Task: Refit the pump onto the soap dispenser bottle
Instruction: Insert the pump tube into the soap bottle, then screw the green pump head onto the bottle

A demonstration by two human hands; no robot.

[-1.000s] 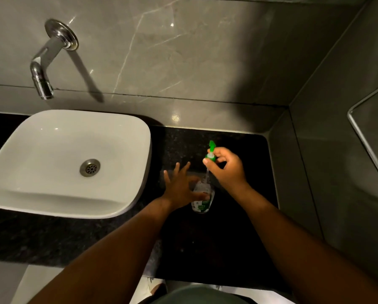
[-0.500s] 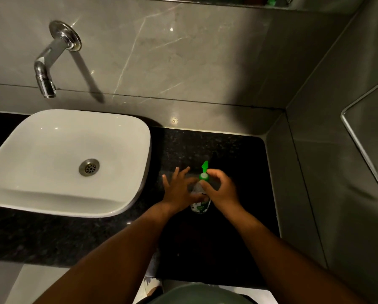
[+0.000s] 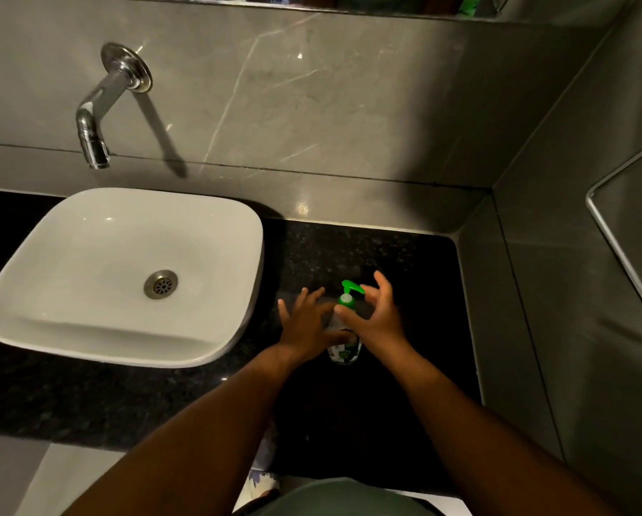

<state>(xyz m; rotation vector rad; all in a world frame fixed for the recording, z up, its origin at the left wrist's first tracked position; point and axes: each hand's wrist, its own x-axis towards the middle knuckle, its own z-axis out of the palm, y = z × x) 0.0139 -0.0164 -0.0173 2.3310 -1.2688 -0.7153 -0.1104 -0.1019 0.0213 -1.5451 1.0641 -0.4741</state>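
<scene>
A clear soap dispenser bottle (image 3: 343, 350) with a green label stands upright on the black granite counter (image 3: 405, 385). Its green pump (image 3: 348, 294) sits on the bottle's neck, nozzle pointing right. My left hand (image 3: 306, 327) holds the bottle's left side with thumb across the front and fingers spread. My right hand (image 3: 373, 316) is at the pump's collar, thumb and a finger around it, the other fingers lifted and spread above the nozzle.
A white vessel basin (image 3: 125, 277) with a metal drain stands just left of the bottle. A chrome wall spout (image 3: 96, 128) hangs over it. Grey tiled walls (image 3: 535, 292) close the back and right side. A framed panel (image 3: 624, 255) is on the right wall.
The right hand has brought the pump down from above onto the bottle's neck. Its fingers have since loosened and spread. The left hand stayed on the bottle.
</scene>
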